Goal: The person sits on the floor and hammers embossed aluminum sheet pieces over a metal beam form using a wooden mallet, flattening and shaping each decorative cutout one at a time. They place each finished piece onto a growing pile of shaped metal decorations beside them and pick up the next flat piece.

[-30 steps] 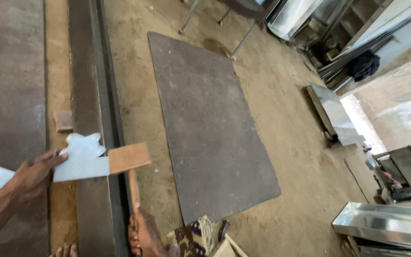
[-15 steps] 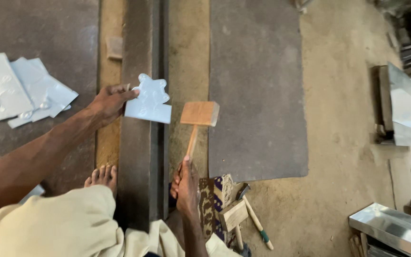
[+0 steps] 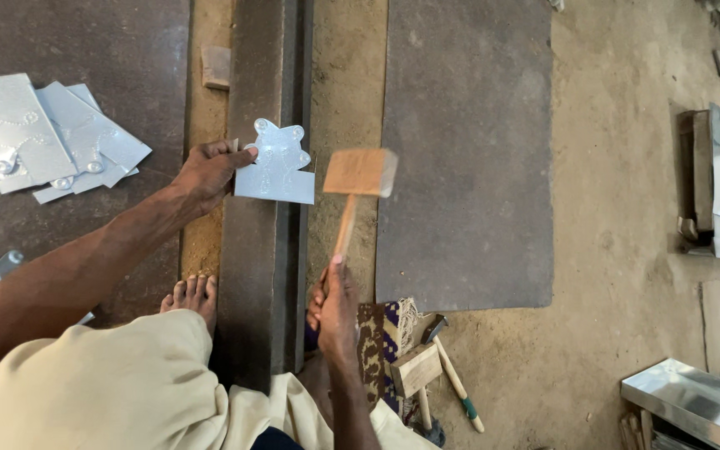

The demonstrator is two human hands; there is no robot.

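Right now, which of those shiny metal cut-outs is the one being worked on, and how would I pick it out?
Find the long dark steel beam running up the floor. The metal piece lies across its top, pinched at its edge by the left hand. Unlike the heaped cut-outs further left, it sits alone, beside the raised wooden mallet.

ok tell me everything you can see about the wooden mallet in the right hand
The mallet has a pale, blocky wooden head, slightly blurred, on a thin round wooden handle that runs down to the right hand, which grips its lower end. It is raised, head pointing away from the person, just right of the cut metal sheet piece and apart from it. That piece lies on the long dark steel beam, pinned at its edge by the left hand. Only the right hand touches the mallet.
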